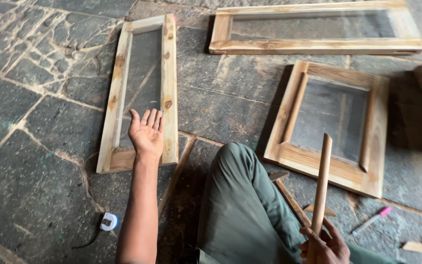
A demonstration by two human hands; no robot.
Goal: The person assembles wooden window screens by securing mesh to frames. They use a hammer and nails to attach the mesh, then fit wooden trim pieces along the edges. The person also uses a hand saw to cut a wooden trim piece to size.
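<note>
the left hand [146,131] was open, palm up and fingers spread, hovering over the lower end of a tall narrow wooden frame [169,73] that lay flat on the stone floor [35,161]. the right hand [324,245] was closed around the lower end of a round wooden stick [322,181], held nearly upright beside the person's bent knee in green trousers [242,200]. just behind the stick lay a square wooden frame [333,166], and a long frame [313,46] lay farther off near the top. a hammer [289,195] rested on the floor by the knee, a pink marker [373,219] to its right. a small tape measure [108,221] sat near the left forearm.
</note>
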